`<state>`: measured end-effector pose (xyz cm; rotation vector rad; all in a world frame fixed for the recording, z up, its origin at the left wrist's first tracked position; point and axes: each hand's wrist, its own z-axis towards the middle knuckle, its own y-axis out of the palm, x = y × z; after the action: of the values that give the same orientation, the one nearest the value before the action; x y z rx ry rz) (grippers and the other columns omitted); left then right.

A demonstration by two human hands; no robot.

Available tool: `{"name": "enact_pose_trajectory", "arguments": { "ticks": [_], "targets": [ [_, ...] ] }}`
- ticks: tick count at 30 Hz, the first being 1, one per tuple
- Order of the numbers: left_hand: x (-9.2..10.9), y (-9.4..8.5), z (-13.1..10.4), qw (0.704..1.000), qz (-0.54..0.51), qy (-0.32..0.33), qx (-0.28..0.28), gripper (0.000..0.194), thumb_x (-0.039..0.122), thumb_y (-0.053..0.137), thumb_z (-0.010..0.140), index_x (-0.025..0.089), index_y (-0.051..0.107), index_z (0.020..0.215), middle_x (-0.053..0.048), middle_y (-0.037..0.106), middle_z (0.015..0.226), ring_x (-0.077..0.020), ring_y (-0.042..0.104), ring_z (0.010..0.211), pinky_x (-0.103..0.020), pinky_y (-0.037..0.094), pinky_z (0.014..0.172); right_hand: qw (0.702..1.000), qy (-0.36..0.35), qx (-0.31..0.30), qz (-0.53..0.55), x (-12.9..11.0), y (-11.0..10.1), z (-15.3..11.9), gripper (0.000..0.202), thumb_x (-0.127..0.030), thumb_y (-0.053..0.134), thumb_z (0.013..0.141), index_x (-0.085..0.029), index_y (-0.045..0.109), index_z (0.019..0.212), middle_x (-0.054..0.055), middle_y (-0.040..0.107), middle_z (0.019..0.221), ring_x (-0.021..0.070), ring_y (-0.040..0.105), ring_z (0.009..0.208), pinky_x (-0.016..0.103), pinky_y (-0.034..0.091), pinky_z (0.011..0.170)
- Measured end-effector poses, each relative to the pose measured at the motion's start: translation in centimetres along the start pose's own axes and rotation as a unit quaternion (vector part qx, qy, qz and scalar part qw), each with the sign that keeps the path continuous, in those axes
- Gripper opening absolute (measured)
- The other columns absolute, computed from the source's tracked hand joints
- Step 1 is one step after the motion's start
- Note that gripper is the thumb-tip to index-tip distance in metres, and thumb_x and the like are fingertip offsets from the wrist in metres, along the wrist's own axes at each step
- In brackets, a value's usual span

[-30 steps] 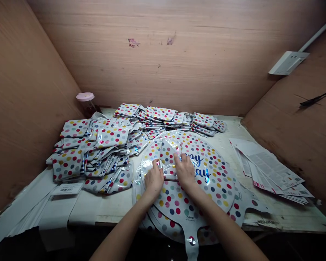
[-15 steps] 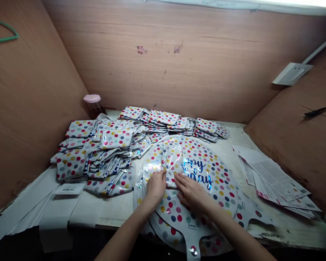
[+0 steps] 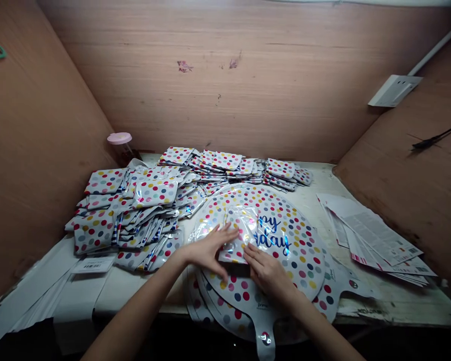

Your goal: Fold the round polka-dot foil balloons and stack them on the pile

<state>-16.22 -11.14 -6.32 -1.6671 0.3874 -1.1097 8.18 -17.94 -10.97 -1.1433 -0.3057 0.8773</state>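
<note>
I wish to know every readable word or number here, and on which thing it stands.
"py" and "day": blue script on the top round dotted foil, beginnings under the folded packet.
"prima": same foil, above its tail.
Barcode card, printed sheets, mark on lower foil: too small to read.

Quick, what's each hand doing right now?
Left hand: open, fingers spread at the folded dotted packet.
Right hand: fingers together at its near edge; grip unclear.

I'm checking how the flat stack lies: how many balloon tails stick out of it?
2: the near tail extends past the table's front edge; the side tail points right, where the printed cards lie. Others may be hidden in the stack.
</note>
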Motion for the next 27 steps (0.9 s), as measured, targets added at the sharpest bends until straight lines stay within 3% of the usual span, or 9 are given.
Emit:
{"name": "enact_pose_trajectory", "arguments": {
  "ticks": [2, 5, 8, 12, 14, 17, 19, 24, 27],
  "targets": [
    [1.5, 2.3, -2.5, 0.999, -0.023, 0.026, 0.004, 0.094, 0.049, 0.073, 0.069, 0.024, 0.027, 0.147, -0.011, 0.036, 0.149, -0.0284, 0.029, 0.139, -0.047, 0.016, 0.115, 0.999, -0.011, 0.018, 0.043, -1.6, -0.8, -1.8, 0.043, -0.006, 0.042, 0.085, -0.014, 0.057, 0.124, 0.014, 0.061, 0.126, 0.0251, 0.047, 0.128, 0.043, 0.048, 0.101],
    [3.1, 6.2, -4.8, 0.996, -0.02, 0.003, 0.089, 0.041, 0.026, 0.052, 0.088, 0.026, 0.053, 0.128, -0.006, 0.056, 0.134, -0.0202, 0.049, 0.126, -0.043, 0.025, 0.111, 0.99, -0.039, -0.027, 0.129, -3.4, -1.6, -4.6, 0.046, -0.011, 0.05, 0.082, -0.014, 0.052, 0.128, 0.014, 0.051, 0.137, 0.0282, 0.033, 0.137, 0.047, 0.042, 0.106],
    [4.2, 8.3, -5.1, 0.982, -0.021, -0.043, 0.182, 0.031, 0.018, 0.038, 0.092, 0.023, 0.064, 0.108, -0.006, 0.068, 0.114, -0.0173, 0.061, 0.108, -0.037, 0.037, 0.1, 0.975, -0.019, -0.05, 0.217, -3.1, -1.6, -5.6, 0.04, -0.024, 0.055, 0.085, -0.015, 0.053, 0.124, 0.015, 0.051, 0.137, 0.0309, 0.036, 0.135, 0.047, 0.043, 0.103],
    [5.1, 7.6, -2.7, 0.945, -0.015, -0.25, 0.212, 0.032, 0.028, 0.034, 0.096, 0.018, 0.062, 0.084, -0.005, 0.069, 0.08, -0.0178, 0.063, 0.076, -0.03, 0.045, 0.074, 0.933, 0.229, 0.007, 0.278, -0.8, -0.8, -2.5, 0.027, -0.032, 0.037, 0.095, -0.019, 0.06, 0.101, 0.011, 0.07, 0.096, 0.0253, 0.068, 0.09, 0.037, 0.055, 0.075],
    [5.3, 6.7, -0.8, 0.906, 0.004, -0.374, 0.199, 0.035, 0.033, 0.033, 0.097, 0.018, 0.061, 0.082, -0.005, 0.067, 0.075, -0.0189, 0.062, 0.072, -0.028, 0.043, 0.065, 0.899, 0.365, 0.008, 0.24, 0.1, -0.6, 0.3, 0.033, -0.036, 0.032, 0.097, -0.018, 0.06, 0.094, 0.01, 0.069, 0.081, 0.0242, 0.067, 0.072, 0.035, 0.054, 0.063],
    [5.4, 5.6, 1.5, 0.864, 0.025, -0.481, 0.15, 0.031, 0.036, 0.038, 0.096, 0.018, 0.062, 0.09, -0.007, 0.068, 0.081, -0.0212, 0.064, 0.075, -0.027, 0.041, 0.062, 0.88, 0.464, -0.04, 0.093, 0.5, -0.4, 3.7, 0.029, -0.033, 0.038, 0.096, -0.014, 0.059, 0.102, 0.015, 0.067, 0.084, 0.0276, 0.065, 0.073, 0.037, 0.051, 0.061],
    [5.3, 5.3, 2.3, 0.855, 0.022, -0.504, 0.124, 0.031, 0.037, 0.04, 0.095, 0.018, 0.064, 0.091, -0.008, 0.069, 0.082, -0.0228, 0.065, 0.077, -0.027, 0.041, 0.062, 0.896, 0.441, -0.04, -0.031, 0.0, -0.2, 4.6, 0.032, -0.025, 0.039, 0.094, -0.012, 0.055, 0.118, 0.02, 0.065, 0.102, 0.0312, 0.064, 0.086, 0.043, 0.05, 0.071],
    [5.6, 5.4, 2.2, 0.85, 0.035, -0.497, 0.172, 0.027, 0.033, 0.053, 0.089, 0.017, 0.061, 0.11, -0.011, 0.064, 0.105, -0.0235, 0.064, 0.089, -0.03, 0.044, 0.071, 0.985, 0.143, -0.069, -0.071, -1.3, 1.9, 4.2, 0.048, -0.03, 0.036, 0.096, -0.025, 0.035, 0.144, 0.006, 0.033, 0.151, 0.0301, 0.028, 0.138, 0.048, 0.03, 0.109],
    [6.1, 5.2, 2.2, 0.834, 0.052, -0.51, 0.203, 0.031, 0.033, 0.056, 0.087, 0.014, 0.06, 0.112, -0.012, 0.063, 0.108, -0.0247, 0.062, 0.096, -0.032, 0.045, 0.08, 0.984, 0.13, -0.104, -0.058, -1.1, 3.0, 3.8, 0.058, -0.04, 0.036, 0.096, -0.025, 0.021, 0.15, 0.0, 0.016, 0.157, 0.0306, 0.011, 0.143, 0.049, 0.02, 0.114]
  ]
}}
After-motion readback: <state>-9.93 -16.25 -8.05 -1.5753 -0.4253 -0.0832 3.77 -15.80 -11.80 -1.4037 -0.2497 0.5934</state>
